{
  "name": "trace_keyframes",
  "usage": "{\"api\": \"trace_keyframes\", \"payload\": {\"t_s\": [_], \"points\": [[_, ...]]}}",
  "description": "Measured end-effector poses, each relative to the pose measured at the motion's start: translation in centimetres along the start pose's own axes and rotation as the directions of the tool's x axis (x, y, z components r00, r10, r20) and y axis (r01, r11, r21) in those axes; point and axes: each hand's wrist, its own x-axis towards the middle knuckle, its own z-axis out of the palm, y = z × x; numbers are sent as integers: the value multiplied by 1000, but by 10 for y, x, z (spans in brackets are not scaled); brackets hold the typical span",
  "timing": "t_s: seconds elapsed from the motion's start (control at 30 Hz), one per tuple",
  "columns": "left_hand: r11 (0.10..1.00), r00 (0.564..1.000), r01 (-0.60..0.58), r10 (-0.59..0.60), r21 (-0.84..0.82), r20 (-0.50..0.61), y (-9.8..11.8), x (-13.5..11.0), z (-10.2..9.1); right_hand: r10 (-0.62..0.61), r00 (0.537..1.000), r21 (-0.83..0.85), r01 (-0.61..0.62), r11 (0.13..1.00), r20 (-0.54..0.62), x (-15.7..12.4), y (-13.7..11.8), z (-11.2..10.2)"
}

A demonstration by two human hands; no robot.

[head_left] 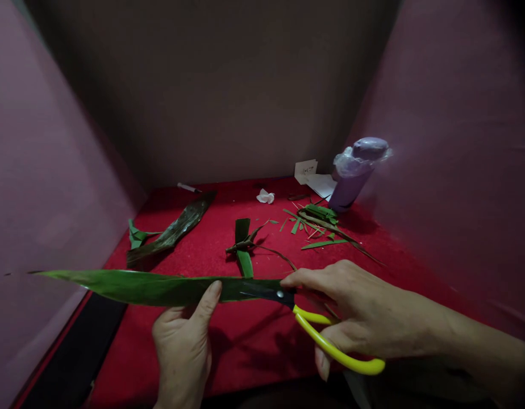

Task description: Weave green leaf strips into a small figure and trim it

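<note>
A long green leaf (160,288) stretches sideways above the table, its pointed tip toward the left. My left hand (183,335) pinches it near the middle, thumb on top and fingers behind. In my right hand (351,312) is a pair of scissors with yellow handles (339,355) and dark blades. The blades lie over the leaf's right part, pointing left toward my left thumb. Whether they are cutting through it I cannot tell. Just beyond the leaf lies a knotted bundle of green strip and brown stalk (242,245).
A dark wet leaf (177,230) and a folded green piece (137,234) lie at left. Leaf scraps (317,218) are heaped at right beside a purple bottle (351,182) in plastic. Crumpled white paper (265,196), a white card (305,170) and a syringe-like tube (188,187) sit farther back.
</note>
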Motion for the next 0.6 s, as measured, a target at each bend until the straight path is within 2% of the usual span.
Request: {"api": "trace_keyframes", "payload": {"t_s": [0.1,0.33,0.6], "points": [[1000,1000,-6,6,7,2,-1,0,-1,49,998,43,-51,998,29,4,-1,2],[999,999,-37,38,26,-4,-2,-1,-5,78,997,38,-77,996,-22,6,4,9],[985,989,137,-130,-105,65,3,-1,1,48,999,66,-48,997,0,9,3,14]]}}
